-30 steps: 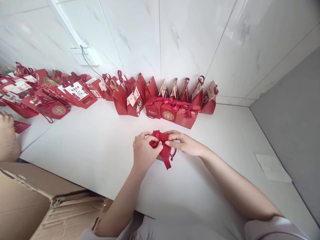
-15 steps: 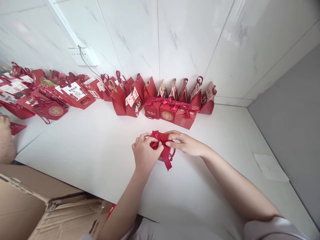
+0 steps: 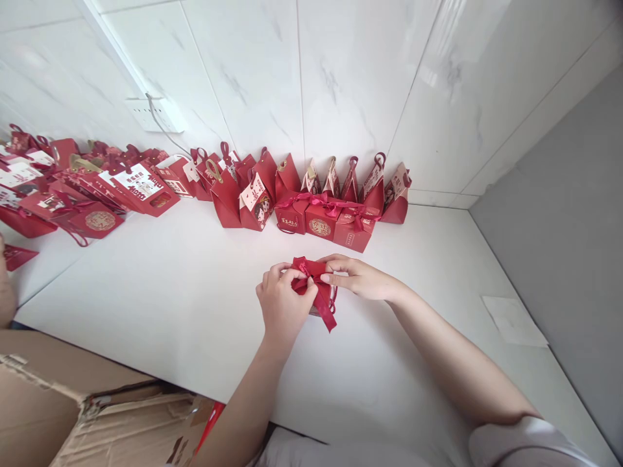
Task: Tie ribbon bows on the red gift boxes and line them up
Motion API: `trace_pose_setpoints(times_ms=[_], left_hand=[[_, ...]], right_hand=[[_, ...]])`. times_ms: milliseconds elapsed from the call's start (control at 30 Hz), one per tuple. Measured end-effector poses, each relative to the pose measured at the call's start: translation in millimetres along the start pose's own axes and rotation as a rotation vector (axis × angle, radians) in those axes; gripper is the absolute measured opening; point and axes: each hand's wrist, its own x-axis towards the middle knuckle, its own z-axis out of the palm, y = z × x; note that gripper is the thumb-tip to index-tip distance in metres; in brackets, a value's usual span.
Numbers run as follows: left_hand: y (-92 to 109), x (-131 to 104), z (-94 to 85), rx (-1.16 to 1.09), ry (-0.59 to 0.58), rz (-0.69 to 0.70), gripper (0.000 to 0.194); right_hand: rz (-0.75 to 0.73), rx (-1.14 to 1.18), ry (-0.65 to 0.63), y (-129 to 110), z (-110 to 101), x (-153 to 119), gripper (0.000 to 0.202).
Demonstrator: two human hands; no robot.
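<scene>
A small red box (image 3: 317, 267) with a red ribbon (image 3: 323, 306) tied across its top sits on the white table (image 3: 195, 285). One ribbon tail hangs over the box's near side, and a dark red cord handle shows at its right. My left hand (image 3: 282, 301) is closed at the box's left, thumb and finger pinching the ribbon near the knot. From the right, my right hand (image 3: 357, 277) grips the ribbon by the knot between thumb and fingers, its other fingers against the box's far right edge.
Three ribboned red boxes (image 3: 320, 224) stand behind, with several pointed red boxes (image 3: 253, 201) along the wall. More red boxes (image 3: 102, 220) crowd the left. An open cardboard carton (image 3: 111, 421) is front left; white paper (image 3: 514, 320) lies right. Another person's hand (image 3: 6, 285) shows at the left edge.
The view has shifted slightly, so the background boxes appear further left. The other person's hand shows less at the left edge. Both my hands keep nearly the same hold on the ribbon.
</scene>
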Motion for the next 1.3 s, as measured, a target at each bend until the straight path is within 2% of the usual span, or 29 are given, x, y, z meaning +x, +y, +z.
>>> trace_pose_setpoints(times_ms=[167, 433, 533, 667, 767, 833, 900, 933, 1000, 1067, 1133, 1233, 1300], left_hand=[[5.7, -2.4, 0.8, -0.030, -0.016, -0.022, 0.004], [5.8, -4.1, 1.3, -0.053, -0.011, -0.025, 0.004], [5.6, -5.3, -2.5, -0.174, -0.035, -0.037, 0.011], [-6.3, -9.9, -12.4, -0.416, -0.012, -0.215, 0.027], [-23.7, -13.8, -23.0, -0.369, -0.077, -0.312, 0.026], [-33.6, -12.2, -30.8, -0.311, -0.117, -0.321, 0.028], [-37.6, -4.6, -37.9, -0.267, -0.077, -0.259, 0.023], [-36.8, 1.4, -40.6, -0.252, -0.046, -0.193, 0.020], [-30.5, 16.4, -42.9, -0.249, -0.053, -0.006, 0.014], [-20.8, 31.9, -40.3, -0.254, -0.144, 0.206, 0.013], [-11.9, 43.8, -33.1, -0.258, -0.289, 0.354, 0.014], [-5.9, 51.6, -18.9, -0.262, -0.490, 0.408, 0.012], [-6.6, 51.2, -10.6, -0.296, -0.550, 0.378, 0.009]], right_hand=[[0.026, -0.017, 0.037, -1.5, -2.9, -1.8, 0.039], [0.041, -0.029, 0.018, -4.7, -2.5, -1.7, 0.042], [0.096, -0.006, 0.063, -5.0, -4.3, -2.7, 0.042], [0.183, 0.029, 0.077, -8.8, -10.2, -6.5, 0.044], [0.189, 0.037, 0.042, -8.4, -14.7, -8.3, 0.043], [0.173, 0.038, 0.026, -5.0, -16.8, -7.9, 0.039], [0.163, 0.062, 0.019, -0.8, -17.9, -6.4, 0.035], [0.163, 0.080, 0.026, 1.0, -18.0, -5.4, 0.034], [0.167, 0.115, 0.057, 3.0, -17.5, -3.3, 0.036], [0.161, 0.127, 0.089, 3.4, -16.2, -1.8, 0.038], [0.142, 0.120, 0.109, 3.4, -14.6, -1.0, 0.040], [0.112, 0.114, 0.124, 5.2, -12.4, -0.4, 0.039], [0.093, 0.117, 0.126, 7.5, -11.6, 0.3, 0.037]])
